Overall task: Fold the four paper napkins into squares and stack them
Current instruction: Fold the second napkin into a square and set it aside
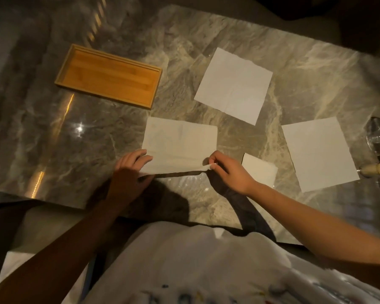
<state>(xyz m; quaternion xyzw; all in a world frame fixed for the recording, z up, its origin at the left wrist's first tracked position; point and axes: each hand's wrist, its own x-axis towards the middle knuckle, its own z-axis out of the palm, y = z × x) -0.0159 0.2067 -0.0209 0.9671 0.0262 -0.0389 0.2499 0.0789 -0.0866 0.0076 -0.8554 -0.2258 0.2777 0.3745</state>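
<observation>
1. The napkin in hand lay on the marble table right in front of the person, its near edge lifted off the surface — the likely start of a fold away from the body, since raising that edge lets it be carried over to meet the far one.

2. The right hand pinched the near right corner between thumb and fingertips, the other fingers curled in. A grip that fine suited thin paper, which would crumple under a fuller grasp.

3. The left hand was at the near left corner with fingers stretched over the sheet. It seemed to hold that corner, though whether it pinched the paper or only pressed on it could not be told from this angle. Two hands at two corners would keep the edge straight.

4. A small folded napkin sat just right of the right hand — apparently one already finished, kept close as the base of the stack.

5. Two flat napkins waited further out, one at the far centre and one at the right, well apart from each other so each could be taken singly.

6. A wooden tray stood empty at the far left, untouched.
</observation>
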